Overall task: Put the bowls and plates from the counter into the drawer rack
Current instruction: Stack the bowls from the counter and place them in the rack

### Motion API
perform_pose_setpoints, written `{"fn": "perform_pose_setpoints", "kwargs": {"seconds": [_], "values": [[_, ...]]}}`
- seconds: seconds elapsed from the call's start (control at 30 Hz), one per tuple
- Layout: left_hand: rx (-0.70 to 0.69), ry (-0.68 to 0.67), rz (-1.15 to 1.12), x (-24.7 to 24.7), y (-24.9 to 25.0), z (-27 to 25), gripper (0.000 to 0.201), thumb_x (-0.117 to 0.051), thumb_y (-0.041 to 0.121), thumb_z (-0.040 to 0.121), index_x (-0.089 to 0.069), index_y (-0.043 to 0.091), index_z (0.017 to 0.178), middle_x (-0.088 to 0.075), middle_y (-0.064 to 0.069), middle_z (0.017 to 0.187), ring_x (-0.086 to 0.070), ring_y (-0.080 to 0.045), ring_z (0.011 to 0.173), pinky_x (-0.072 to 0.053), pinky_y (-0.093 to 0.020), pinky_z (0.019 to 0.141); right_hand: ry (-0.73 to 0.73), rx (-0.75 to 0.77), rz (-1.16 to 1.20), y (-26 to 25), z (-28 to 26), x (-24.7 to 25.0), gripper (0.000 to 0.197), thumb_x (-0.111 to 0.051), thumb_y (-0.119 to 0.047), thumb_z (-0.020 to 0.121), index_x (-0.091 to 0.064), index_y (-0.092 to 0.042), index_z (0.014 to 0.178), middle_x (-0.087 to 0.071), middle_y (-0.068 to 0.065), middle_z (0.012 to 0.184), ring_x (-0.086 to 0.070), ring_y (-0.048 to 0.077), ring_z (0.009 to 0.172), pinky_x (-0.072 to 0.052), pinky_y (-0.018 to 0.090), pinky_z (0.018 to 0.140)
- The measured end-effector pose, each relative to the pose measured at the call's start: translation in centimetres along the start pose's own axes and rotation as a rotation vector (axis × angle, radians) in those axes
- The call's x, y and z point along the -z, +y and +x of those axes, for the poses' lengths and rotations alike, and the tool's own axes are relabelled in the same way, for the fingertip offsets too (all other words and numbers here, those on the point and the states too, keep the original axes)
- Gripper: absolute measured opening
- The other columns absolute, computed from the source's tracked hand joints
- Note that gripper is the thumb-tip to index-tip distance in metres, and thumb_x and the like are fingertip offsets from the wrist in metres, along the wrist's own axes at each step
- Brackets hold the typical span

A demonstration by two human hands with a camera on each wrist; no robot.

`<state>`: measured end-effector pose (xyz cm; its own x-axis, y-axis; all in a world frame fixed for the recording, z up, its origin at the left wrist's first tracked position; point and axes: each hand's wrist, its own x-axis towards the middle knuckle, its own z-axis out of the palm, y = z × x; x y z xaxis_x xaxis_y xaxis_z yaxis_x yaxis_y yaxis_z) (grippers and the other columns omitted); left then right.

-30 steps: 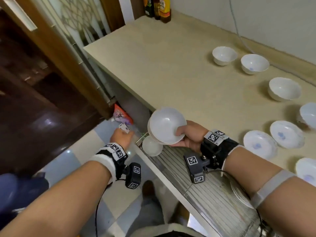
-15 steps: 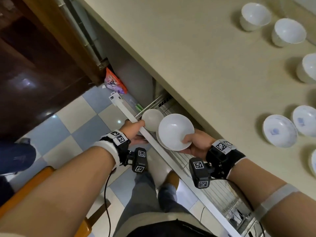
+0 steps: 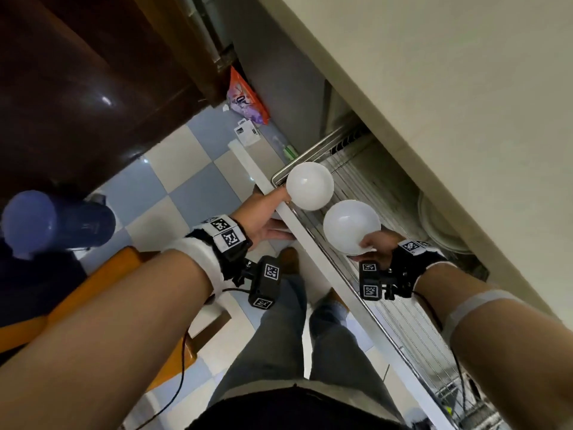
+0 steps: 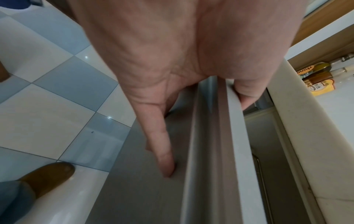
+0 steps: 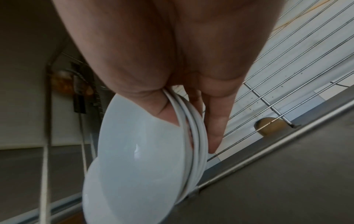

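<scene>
My right hand (image 3: 378,246) grips a small stack of white bowls (image 3: 352,226) by the rim, thumb inside, tilted over the wire drawer rack (image 3: 387,305). The right wrist view shows the stacked bowls (image 5: 138,151) pinched between thumb and fingers (image 5: 216,121) just above the rack wires (image 5: 287,60). Another white bowl (image 3: 310,186) sits at the rack's far left corner. My left hand (image 3: 266,212) holds the drawer front (image 3: 310,243), with the thumb (image 4: 247,94) over its top edge (image 4: 233,136) and fingers on the outer face.
White plates (image 3: 440,225) lie in the rack under the beige counter (image 3: 449,72). My legs and a brown shoe (image 3: 290,259) stand close to the drawer. An orange stool (image 3: 93,290), a blue object (image 3: 46,225) and a snack bag (image 3: 246,100) are on the tiled floor.
My view has tipped down, so the counter's bowls are out of sight. The left hand moved from the drawer's far corner onto its front edge. The right hand carried the bowls lower over the rack.
</scene>
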<state>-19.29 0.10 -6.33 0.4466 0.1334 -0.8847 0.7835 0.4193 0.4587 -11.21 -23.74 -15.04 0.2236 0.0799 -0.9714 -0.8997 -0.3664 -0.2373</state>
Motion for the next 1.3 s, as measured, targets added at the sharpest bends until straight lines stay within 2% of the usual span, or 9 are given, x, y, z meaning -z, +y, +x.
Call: {"fn": "perform_pose_setpoints", "kwargs": {"seconds": [0.2, 0.37, 0.47, 0.57, 0.63, 0.87, 1.0, 1.13, 1.3], "values": [[-0.034, 0.015, -0.003, 0.3, -0.7, 0.4, 0.046, -0.064, 0.033, 0.093, -0.059, 0.009, 0.132, -0.072, -0.022, 0.117, -0.076, -0.033, 0.091, -0.063, -0.043, 0.072, 0.026, -0.033, -0.118, 0.7, 3.9, -0.9, 0.064, -0.048, 0.008, 0.087, -0.034, -0.013, 0.145, -0.055, 0.025, 0.130, -0.061, 0.047, 0.111, -0.057, 0.034, 0.046], [-0.039, 0.052, -0.012, 0.5, -0.9, 0.8, 0.047, -0.061, 0.027, 0.093, -0.055, 0.007, 0.135, -0.068, -0.020, 0.109, -0.073, -0.034, 0.091, -0.062, -0.046, 0.074, 0.053, 0.018, -0.262, 0.6, 4.6, -0.6, 0.045, -0.049, 0.004, 0.090, -0.042, -0.019, 0.128, -0.054, 0.018, 0.113, -0.060, 0.032, 0.076, -0.050, 0.035, 0.061], [-0.031, 0.047, -0.004, 0.4, -0.8, 0.8, 0.045, -0.059, 0.028, 0.093, -0.057, 0.005, 0.132, -0.066, -0.020, 0.111, -0.072, -0.035, 0.095, -0.062, -0.049, 0.079, 0.036, -0.003, -0.263, 0.8, 5.4, -0.5, 0.049, -0.054, -0.002, 0.087, -0.042, -0.015, 0.133, -0.058, 0.020, 0.116, -0.065, 0.042, 0.094, -0.055, 0.050, 0.085], [-0.012, 0.060, 0.014, 0.0, -0.6, 0.5, 0.040, -0.058, 0.029, 0.093, -0.061, 0.007, 0.127, -0.067, -0.020, 0.113, -0.070, -0.035, 0.100, -0.062, -0.052, 0.081, 0.069, 0.013, -0.314, 0.3, 4.9, -0.3, 0.049, -0.057, -0.011, 0.091, -0.044, -0.003, 0.138, -0.055, 0.020, 0.130, -0.061, 0.041, 0.111, -0.053, 0.040, 0.072], [0.002, 0.079, 0.028, -0.3, -0.5, -0.1, 0.045, -0.062, 0.033, 0.090, -0.060, 0.012, 0.129, -0.067, -0.019, 0.120, -0.070, -0.035, 0.104, -0.062, -0.051, 0.080, 0.030, 0.004, -0.298, 0.2, 4.2, 0.0, 0.046, -0.056, -0.016, 0.092, -0.047, -0.001, 0.135, -0.060, 0.019, 0.125, -0.060, 0.042, 0.115, -0.054, 0.047, 0.087], [-0.016, 0.297, 0.204, -0.7, 0.5, -1.8, 0.086, -0.076, 0.059, 0.071, -0.045, 0.018, 0.140, -0.069, -0.011, 0.120, -0.074, -0.025, 0.095, -0.062, -0.036, 0.069, 0.093, 0.017, -0.207, -0.6, -1.1, 1.8, 0.012, -0.059, -0.020, 0.091, -0.061, -0.008, 0.093, -0.057, 0.011, 0.113, -0.054, 0.028, 0.099, -0.048, 0.037, 0.079], [-0.008, 0.481, 0.408, -1.2, 4.2, -3.8, 0.137, -0.084, 0.066, 0.050, -0.012, 0.009, 0.153, -0.056, -0.012, 0.134, -0.063, -0.033, 0.116, -0.055, -0.041, 0.093, 0.086, 0.151, -0.193, -1.6, -4.8, 2.4, 0.023, -0.057, -0.020, 0.092, -0.055, -0.015, 0.115, -0.053, 0.014, 0.139, -0.051, 0.022, 0.104, -0.052, 0.040, 0.091], [-0.216, 0.502, 0.551, -4.2, 9.9, -5.3, 0.105, -0.078, 0.045, 0.058, -0.028, 0.009, 0.143, -0.056, -0.014, 0.134, -0.060, -0.037, 0.115, -0.051, -0.044, 0.099, 0.012, 0.189, 0.054, -3.0, -12.1, 1.5, 0.027, -0.049, -0.012, 0.099, -0.059, -0.007, 0.123, -0.068, 0.010, 0.123, -0.067, 0.025, 0.099, -0.047, 0.030, 0.062], [-0.313, -0.036, 0.692, -12.3, 14.3, -6.7, 0.025, -0.066, 0.025, 0.091, -0.060, 0.007, 0.106, -0.058, -0.003, 0.076, -0.055, -0.015, 0.063, -0.049, -0.028, 0.062, 0.040, 0.398, 0.268, -4.0, -19.2, 2.9, 0.028, -0.054, -0.019, 0.097, -0.063, -0.008, 0.121, -0.075, 0.010, 0.113, -0.073, 0.030, 0.103, -0.054, 0.032, 0.074]]}}
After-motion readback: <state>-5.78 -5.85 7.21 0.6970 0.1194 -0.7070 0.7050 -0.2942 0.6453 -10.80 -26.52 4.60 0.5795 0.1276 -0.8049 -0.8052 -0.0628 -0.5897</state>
